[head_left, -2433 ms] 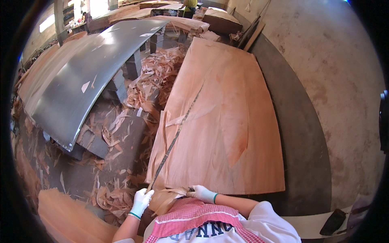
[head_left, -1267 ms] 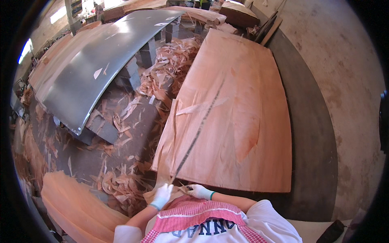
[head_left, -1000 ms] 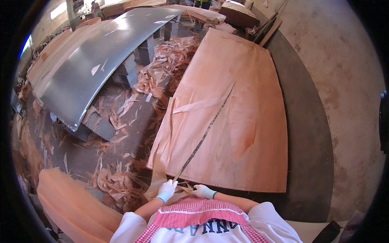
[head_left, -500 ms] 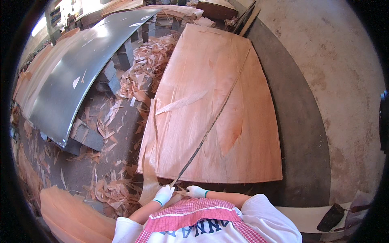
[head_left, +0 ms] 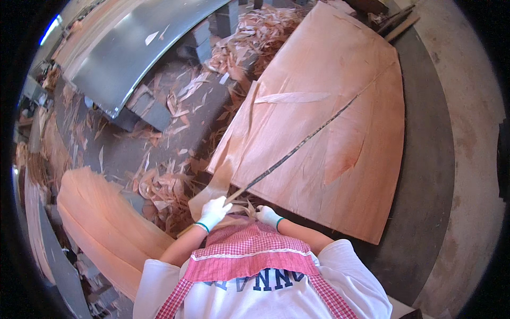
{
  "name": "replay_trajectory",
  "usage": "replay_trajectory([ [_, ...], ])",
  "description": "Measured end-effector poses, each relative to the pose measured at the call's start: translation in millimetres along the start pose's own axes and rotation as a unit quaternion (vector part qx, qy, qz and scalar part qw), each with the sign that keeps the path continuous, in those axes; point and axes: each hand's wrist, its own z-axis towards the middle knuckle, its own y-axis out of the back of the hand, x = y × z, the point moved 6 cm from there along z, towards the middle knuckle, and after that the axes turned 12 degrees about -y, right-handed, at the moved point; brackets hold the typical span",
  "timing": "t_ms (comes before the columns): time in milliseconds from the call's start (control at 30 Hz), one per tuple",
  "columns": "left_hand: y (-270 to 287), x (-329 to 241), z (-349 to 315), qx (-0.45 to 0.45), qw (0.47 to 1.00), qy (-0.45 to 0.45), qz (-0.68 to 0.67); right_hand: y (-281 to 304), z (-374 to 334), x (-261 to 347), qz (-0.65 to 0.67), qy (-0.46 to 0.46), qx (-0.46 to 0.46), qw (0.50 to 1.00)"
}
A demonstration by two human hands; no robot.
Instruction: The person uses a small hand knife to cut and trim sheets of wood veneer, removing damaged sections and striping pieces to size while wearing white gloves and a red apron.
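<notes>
My left hand (head_left: 214,211), in a white glove with a green cuff, is closed around the near end of a long thin stick (head_left: 297,147). The stick runs slantwise across a broad stack of pinkish wood veneer sheets (head_left: 366,122). Beside that hand a loose veneer strip (head_left: 219,183) hangs over the stack's near left corner. My right hand (head_left: 269,216), gloved alike, has its fingers closed at torn veneer pieces (head_left: 245,209) between my hands, against the red checked apron (head_left: 249,250). Its fingertips are small and partly hidden.
Left of the stack, veneer scraps (head_left: 164,191) litter the dark floor. A shiny metal sheet (head_left: 127,58) rests on grey blocks (head_left: 150,109) further left. Curved veneer sheets (head_left: 101,212) lie near my left arm. Wooden sticks (head_left: 401,27) stand past the far right corner.
The view has swung to the left, so the veneer stack sits further right and tilted. My hands are slightly further apart, and the left hand still grips the stick.
</notes>
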Motion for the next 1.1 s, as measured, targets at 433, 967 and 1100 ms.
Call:
replay_trajectory([
  [433,26.7,157.8,-14.9,0.151,0.908,-0.084,-0.381,-103.5,-16.1,231.0,0.263,0.067,0.243,0.931],
  [967,674.2,686.4,-458.6,-0.508,0.855,0.090,0.056,-145.2,50.4,445.4,-0.067,0.165,-0.021,0.984],
  [1100,738.3,678.1,-456.0,-0.375,0.899,0.152,-0.169,-120.4,101.2,403.0,-0.107,0.193,-0.115,0.969],
])
